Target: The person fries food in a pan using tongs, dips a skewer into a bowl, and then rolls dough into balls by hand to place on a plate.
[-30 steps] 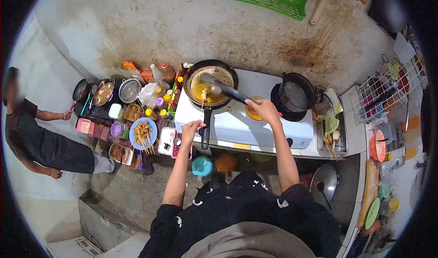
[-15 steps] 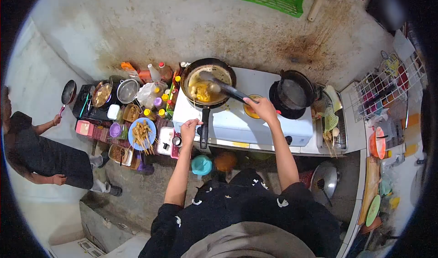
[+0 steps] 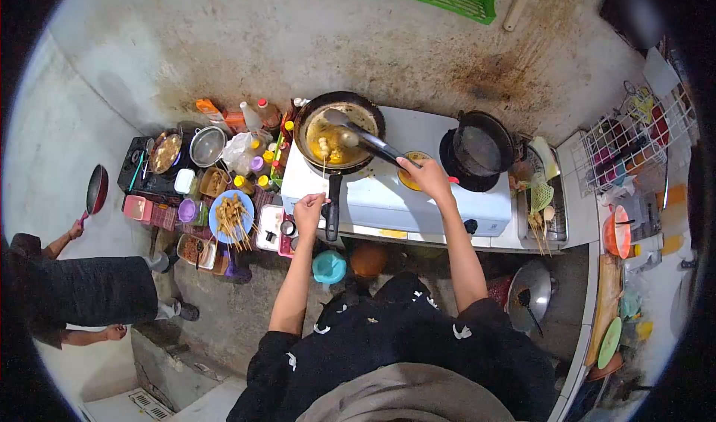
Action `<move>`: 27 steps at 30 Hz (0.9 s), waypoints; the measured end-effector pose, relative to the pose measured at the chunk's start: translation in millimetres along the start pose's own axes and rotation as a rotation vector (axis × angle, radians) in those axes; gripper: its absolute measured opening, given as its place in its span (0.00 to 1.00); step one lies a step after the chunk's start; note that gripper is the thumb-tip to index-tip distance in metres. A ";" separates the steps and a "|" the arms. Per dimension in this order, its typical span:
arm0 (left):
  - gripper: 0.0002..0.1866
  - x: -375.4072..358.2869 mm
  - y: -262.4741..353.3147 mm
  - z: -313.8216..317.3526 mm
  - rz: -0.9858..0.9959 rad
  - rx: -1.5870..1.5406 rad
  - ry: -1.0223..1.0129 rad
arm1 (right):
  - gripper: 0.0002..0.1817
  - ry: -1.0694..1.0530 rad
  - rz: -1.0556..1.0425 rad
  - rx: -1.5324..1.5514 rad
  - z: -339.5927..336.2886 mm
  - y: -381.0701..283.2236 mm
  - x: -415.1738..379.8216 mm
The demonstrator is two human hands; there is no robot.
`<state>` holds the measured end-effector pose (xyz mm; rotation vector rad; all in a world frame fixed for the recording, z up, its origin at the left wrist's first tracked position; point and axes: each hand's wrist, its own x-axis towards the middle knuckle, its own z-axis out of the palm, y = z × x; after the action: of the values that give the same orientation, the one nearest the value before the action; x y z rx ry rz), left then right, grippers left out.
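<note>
My left hand [image 3: 311, 213] pinches the lower end of a thin skewer [image 3: 324, 174] beside the pan's black handle. Pale round pieces of food [image 3: 324, 145] are threaded on the skewer's far end, over the oil in the frying pan [image 3: 378, 124]. Yellow, egg-like food [image 3: 341, 155] lies in that oil. From the right, my right hand [image 3: 425, 178] grips a pair of tongs [image 3: 379, 146] with dark grips, its two grey tips over the pan beside the skewered food. A bowl of yellow liquid [image 3: 410, 182] sits partly behind my right hand.
A dark wok [image 3: 503, 131] stands on the right burner. To the left are a blue plate of skewers [image 3: 216, 221], bottles [image 3: 268, 112] and tubs. Another person [image 3: 97, 288] stands at far left, holding a small pan [image 3: 97, 189]. A sink [image 3: 558, 228] is at right.
The tongs' tips have shifted slightly up and left over the pan, and the skewered food shows more clearly. The other person has lowered the small pan away from the left stove.
</note>
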<state>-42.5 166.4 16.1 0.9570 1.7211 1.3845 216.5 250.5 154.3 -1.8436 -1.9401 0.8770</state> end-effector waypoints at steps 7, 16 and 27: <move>0.12 -0.4 -7.8 -8.6 -0.010 0.044 0.020 | 0.32 0.007 -0.026 0.019 6.7 3.2 3.7; 0.10 -9.6 1.5 -7.5 -0.018 0.044 0.029 | 0.31 0.055 -0.058 0.019 9.4 -1.4 2.0; 0.10 -8.6 -1.5 -4.8 -0.071 -0.092 0.017 | 0.33 0.080 -0.130 -0.034 11.9 4.7 5.5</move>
<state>-42.9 156.4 16.2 0.8282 1.6726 1.4170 212.2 253.3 141.4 -1.7207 -2.0114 0.7229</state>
